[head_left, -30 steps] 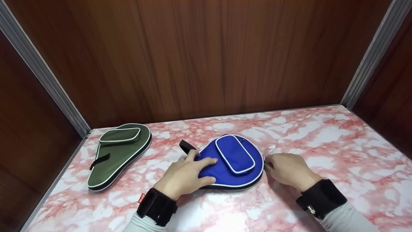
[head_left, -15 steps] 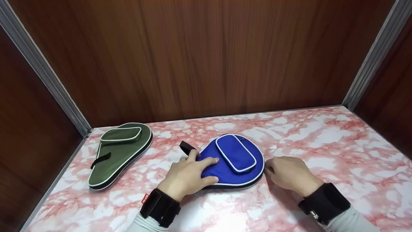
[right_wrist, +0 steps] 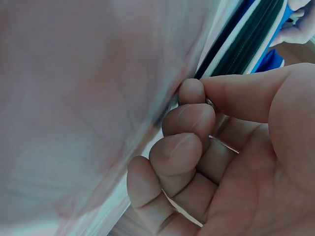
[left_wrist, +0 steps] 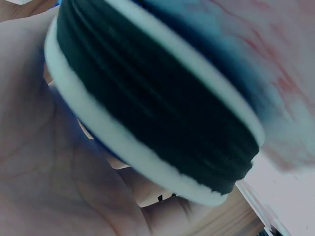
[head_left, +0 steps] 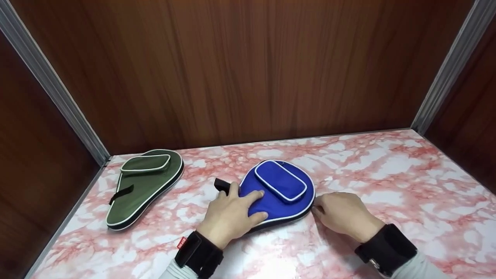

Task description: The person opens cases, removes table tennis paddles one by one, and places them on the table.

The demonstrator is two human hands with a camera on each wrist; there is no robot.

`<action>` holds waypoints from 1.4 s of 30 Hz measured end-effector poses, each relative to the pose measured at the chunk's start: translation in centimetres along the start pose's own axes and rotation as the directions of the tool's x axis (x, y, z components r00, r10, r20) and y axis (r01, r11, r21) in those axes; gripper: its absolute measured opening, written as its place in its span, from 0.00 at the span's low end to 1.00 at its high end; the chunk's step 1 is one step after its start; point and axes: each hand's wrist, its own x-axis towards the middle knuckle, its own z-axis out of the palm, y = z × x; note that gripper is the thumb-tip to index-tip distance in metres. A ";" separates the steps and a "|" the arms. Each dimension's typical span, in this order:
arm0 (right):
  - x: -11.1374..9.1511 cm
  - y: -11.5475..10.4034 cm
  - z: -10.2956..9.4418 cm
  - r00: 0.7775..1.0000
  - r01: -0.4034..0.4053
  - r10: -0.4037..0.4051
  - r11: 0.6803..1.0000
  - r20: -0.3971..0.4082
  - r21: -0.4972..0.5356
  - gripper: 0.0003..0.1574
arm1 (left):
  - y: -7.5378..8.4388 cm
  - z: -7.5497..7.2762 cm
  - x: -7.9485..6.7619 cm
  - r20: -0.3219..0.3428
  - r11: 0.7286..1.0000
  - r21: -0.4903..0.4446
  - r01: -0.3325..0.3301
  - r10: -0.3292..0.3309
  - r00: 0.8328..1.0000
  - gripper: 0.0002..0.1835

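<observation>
Blue case [head_left: 276, 190] lies under the left hand [head_left: 228, 217], fingers splayed; press steadily. Right hand [head_left: 343, 211] pinches its edge [right_wrist: 243, 42], exact hold hidden

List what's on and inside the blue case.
On top of the blue case: a pocket and the left hand, which hides part of the narrow end. Inside: can't be seen, fabric covers it.
</observation>
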 end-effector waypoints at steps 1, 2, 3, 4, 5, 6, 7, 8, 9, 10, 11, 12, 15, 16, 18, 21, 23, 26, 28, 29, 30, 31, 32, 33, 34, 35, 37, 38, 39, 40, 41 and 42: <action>0.0 0.0 0.0 1.000 -0.003 0.003 1.000 -0.005 -0.002 0.22 | 0.1 0.0 -0.1 0.001 1.000 0.001 -0.005 0.005 1.000 0.32; 0.0 0.0 0.1 1.000 -0.005 0.005 1.000 -0.012 -0.007 0.22 | 0.2 -0.1 -0.1 0.002 1.000 0.001 -0.011 0.011 1.000 0.32; 0.0 0.0 0.1 1.000 -0.007 0.007 1.000 -0.019 -0.011 0.22 | 0.2 -0.1 -0.1 0.002 1.000 0.001 -0.017 0.017 1.000 0.32; -0.1 0.0 0.1 1.000 -0.008 0.007 1.000 -0.028 -0.015 0.23 | 0.3 -0.2 -0.2 0.003 1.000 0.001 -0.021 0.021 1.000 0.32; 0.0 0.0 0.2 0.999 -0.010 0.009 1.000 -0.033 -0.018 0.23 | 0.3 -0.1 -0.2 0.006 1.000 0.002 -0.022 0.022 1.000 0.32; 0.0 0.0 0.2 0.999 -0.012 0.011 1.000 -0.032 -0.018 0.23 | 0.4 -0.1 -0.2 0.008 1.000 0.003 -0.022 0.022 1.000 0.32; 0.0 -0.1 0.2 0.999 -0.014 0.013 1.000 -0.030 -0.017 0.23 | 0.4 -0.1 -0.2 0.006 1.000 0.004 -0.023 0.023 1.000 0.32; 0.0 -0.1 0.2 1.000 -0.015 0.015 1.000 -0.026 -0.016 0.23 | 0.5 0.0 -0.2 0.001 1.000 0.008 -0.024 0.024 1.000 0.32; 0.0 -0.2 0.2 1.000 -0.013 0.013 1.000 -0.026 -0.014 0.23 | 0.5 0.1 -0.2 -0.009 1.000 0.016 -0.026 0.026 1.000 0.32; 0.0 -0.2 0.3 1.000 -0.012 0.011 1.000 -0.026 -0.013 0.22 | 0.6 0.2 -0.3 -0.018 0.999 0.027 -0.027 0.027 0.999 0.32; 0.0 -0.3 0.3 1.000 -0.011 0.011 1.000 -0.024 -0.012 0.22 | 0.6 0.3 -0.3 -0.029 0.999 0.040 -0.027 0.028 0.999 0.32; 0.0 -0.4 0.3 1.000 -0.010 0.010 1.000 -0.026 -0.012 0.22 | 0.7 0.5 -0.2 -0.043 0.998 0.052 -0.028 0.030 0.999 0.32; -0.1 -0.6 0.4 0.999 -0.003 0.003 1.000 -0.036 -0.015 0.22 | 0.9 0.9 -0.2 -0.071 0.997 0.077 -0.020 0.026 0.997 0.31; 0.0 -0.6 0.5 0.999 -0.003 0.003 1.000 -0.033 -0.014 0.21 | 0.9 1.0 -0.2 -0.073 0.997 0.079 -0.015 0.020 0.997 0.32; 0.0 -0.7 0.5 0.999 -0.001 0.000 1.000 -0.033 -0.015 0.21 | 1.0 1.2 -0.2 -0.079 0.997 0.073 -0.005 0.010 0.997 0.32; 0.0 -0.8 0.6 0.999 0.002 -0.003 1.000 -0.039 -0.021 0.22 | 1.1 1.5 -0.1 -0.084 0.998 0.066 0.006 -0.001 0.996 0.32; -0.1 -0.9 0.6 0.999 0.004 -0.005 1.000 -0.047 -0.024 0.23 | 1.1 1.5 0.0 -0.088 0.998 0.067 0.009 -0.004 0.996 0.32; -0.1 -0.9 0.6 0.998 0.010 -0.012 1.000 -0.057 -0.028 0.23 | 1.2 1.6 0.0 -0.095 0.997 0.073 0.010 -0.003 0.995 0.32; -0.1 -0.9 0.6 0.998 0.015 -0.017 0.999 -0.061 -0.029 0.22 | 1.3 1.7 0.0 -0.099 0.997 0.078 0.005 0.003 0.995 0.32; -0.1 -0.9 0.6 0.998 0.015 -0.017 0.999 -0.062 -0.030 0.21 | 1.4 1.7 0.0 -0.099 0.997 0.079 0.002 0.006 0.995 0.32; 0.0 -0.9 0.6 0.998 0.014 -0.015 0.999 -0.063 -0.031 0.21 | 1.4 1.7 0.0 -0.098 0.997 0.081 -0.002 0.009 0.995 0.32; 0.0 -0.8 0.5 0.998 0.007 -0.010 0.999 -0.062 -0.034 0.21 | 1.4 1.8 0.0 -0.095 0.997 0.079 -0.006 0.013 0.995 0.32; 0.0 -0.8 0.5 0.998 -0.001 -0.001 0.999 -0.065 -0.036 0.21 | 1.4 1.8 0.1 -0.094 0.997 0.074 -0.013 0.020 0.995 0.32; 0.0 -0.7 0.5 0.997 -0.013 0.010 0.999 -0.072 -0.038 0.21 | 1.5 1.8 0.1 -0.093 0.998 0.066 -0.023 0.029 0.995 0.32; 0.0 -0.7 0.5 0.997 -0.028 0.025 0.999 -0.079 -0.041 0.22 | 1.5 1.8 0.2 -0.089 0.998 0.057 -0.034 0.039 0.995 0.32; 0.0 -0.6 0.5 0.996 -0.045 0.041 0.998 -0.085 -0.044 0.22 | 1.4 1.7 0.2 -0.085 0.998 0.045 -0.050 0.054 0.995 0.33; 0.0 -0.4 0.4 0.992 -0.080 0.074 0.995 -0.098 -0.051 0.22 | 1.3 1.5 0.3 -0.073 0.996 0.014 -0.091 0.091 0.993 0.34; 0.0 -0.3 0.4 0.990 -0.095 0.089 0.994 -0.105 -0.054 0.22 | 1.2 1.4 0.3 -0.062 0.993 -0.003 -0.115 0.114 0.992 0.34; 0.1 -0.2 0.3 0.988 -0.111 0.104 0.992 -0.111 -0.055 0.22 | 1.1 1.2 0.3 -0.050 0.990 -0.018 -0.139 0.138 0.989 0.34; 0.1 0.0 0.3 0.987 -0.123 0.116 0.991 -0.113 -0.056 0.21 | 1.0 1.0 0.3 -0.039 0.986 -0.027 -0.165 0.163 0.986 0.34; 0.1 0.1 0.3 0.986 -0.131 0.124 0.990 -0.114 -0.056 0.21 | 0.9 0.8 0.3 -0.035 0.981 -0.029 -0.193 0.192 0.981 0.34; 0.2 0.2 0.3 0.985 -0.138 0.131 0.989 -0.112 -0.055 0.21 | 0.9 0.6 0.3 -0.036 0.974 -0.019 -0.227 0.226 0.973 0.33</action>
